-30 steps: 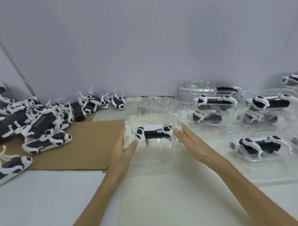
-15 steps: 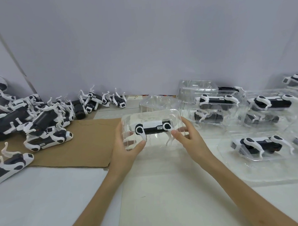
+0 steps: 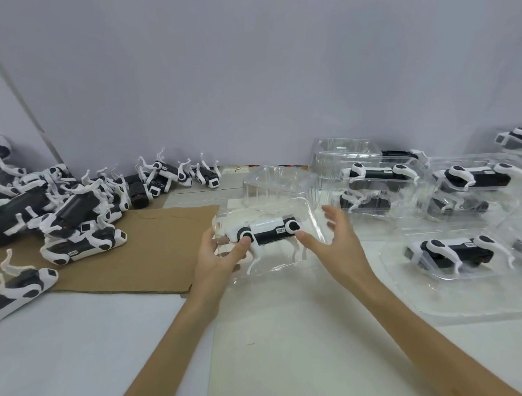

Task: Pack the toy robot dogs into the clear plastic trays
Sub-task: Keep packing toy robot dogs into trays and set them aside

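A clear plastic tray [image 3: 296, 209] is lifted above the table at the centre, tilted toward me. Inside it lies a black-and-white toy robot dog [image 3: 268, 232], legs pointing down. My left hand [image 3: 219, 261] grips the tray's left end, thumb pressed on the dog's front hip. At the tray's right end is my right hand [image 3: 338, 242], fingers spread, with the thumb tip near the dog's rear hip; whether it touches is unclear. Behind stands an upturned empty tray [image 3: 278, 183].
A heap of loose robot dogs [image 3: 60, 215] lies on brown cardboard [image 3: 163, 250] at the left. Several packed trays [image 3: 378, 177] are stacked at the right, one lying flat [image 3: 453, 250] nearer me. A purple wall closes the back.
The tray with the dog has been raised off the table and tilted toward me. My right hand has opened and loosened at the tray's right end.
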